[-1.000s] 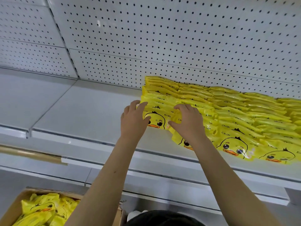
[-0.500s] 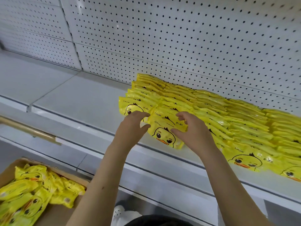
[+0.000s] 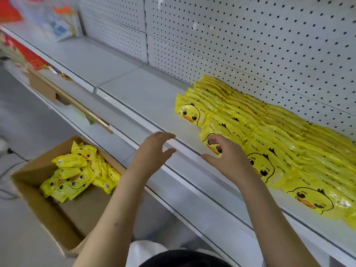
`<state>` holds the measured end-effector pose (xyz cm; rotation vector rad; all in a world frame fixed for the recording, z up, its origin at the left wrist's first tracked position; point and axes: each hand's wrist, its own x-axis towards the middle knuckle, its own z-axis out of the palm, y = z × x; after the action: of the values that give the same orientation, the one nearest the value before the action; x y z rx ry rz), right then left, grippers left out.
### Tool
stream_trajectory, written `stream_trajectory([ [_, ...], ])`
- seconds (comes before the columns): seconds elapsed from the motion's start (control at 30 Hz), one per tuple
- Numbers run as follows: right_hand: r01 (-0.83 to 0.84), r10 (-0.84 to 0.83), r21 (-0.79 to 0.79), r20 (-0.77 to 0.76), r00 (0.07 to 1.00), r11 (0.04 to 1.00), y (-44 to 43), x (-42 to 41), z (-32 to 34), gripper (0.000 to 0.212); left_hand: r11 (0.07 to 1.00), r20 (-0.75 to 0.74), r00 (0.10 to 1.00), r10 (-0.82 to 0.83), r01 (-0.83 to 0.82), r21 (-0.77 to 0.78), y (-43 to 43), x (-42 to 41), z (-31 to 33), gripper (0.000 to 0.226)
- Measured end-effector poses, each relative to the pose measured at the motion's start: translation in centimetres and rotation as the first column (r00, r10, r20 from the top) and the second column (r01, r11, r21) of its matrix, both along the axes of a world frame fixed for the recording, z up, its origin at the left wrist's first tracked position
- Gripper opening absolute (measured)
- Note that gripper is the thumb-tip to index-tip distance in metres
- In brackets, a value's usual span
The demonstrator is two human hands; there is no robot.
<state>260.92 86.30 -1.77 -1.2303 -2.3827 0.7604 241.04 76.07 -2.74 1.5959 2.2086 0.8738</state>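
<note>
Rows of flat yellow packs printed with a duck face [image 3: 269, 132] lie overlapped on a white shelf [image 3: 146, 97], against a pegboard back. The leftmost pack [image 3: 189, 112] lies at the front of its row. My left hand [image 3: 152, 153] hovers over the shelf's front edge, fingers loosely spread, holding nothing. My right hand [image 3: 225, 157] hangs just in front of the nearest packs with relaxed curved fingers, gripping nothing. A cardboard box [image 3: 38, 193] on the floor at lower left holds several more yellow duck packs [image 3: 77, 170].
The pegboard wall [image 3: 250, 45] rises behind the shelf. Bare shelf surface stretches left of the packs. A lower shelf ledge [image 3: 192, 199] juts toward me. Colourful goods [image 3: 57, 22] stand at the far left, and a wooden rail [image 3: 77, 105] runs below the shelf.
Both hands have let go of the packs and drawn back to the shelf's front edge. The view swung down and left, so the box shows more fully.
</note>
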Motion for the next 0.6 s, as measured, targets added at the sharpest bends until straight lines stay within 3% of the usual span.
stream_trajectory([
  [0.23,-0.137,0.136,-0.024,-0.018,0.990,0.990,-3.5,-6.4,-0.2,0.049,0.992,0.012,0.992,0.129,-0.129,0.007,-6.2,-5.1,-0.5,0.042],
  [0.6,-0.357,0.362,-0.134,0.020,0.932,0.925,-16.0,-23.5,-3.4,0.049,0.916,0.029,0.924,0.381,-0.373,-0.145,-22.7,-19.2,-3.0,0.043],
])
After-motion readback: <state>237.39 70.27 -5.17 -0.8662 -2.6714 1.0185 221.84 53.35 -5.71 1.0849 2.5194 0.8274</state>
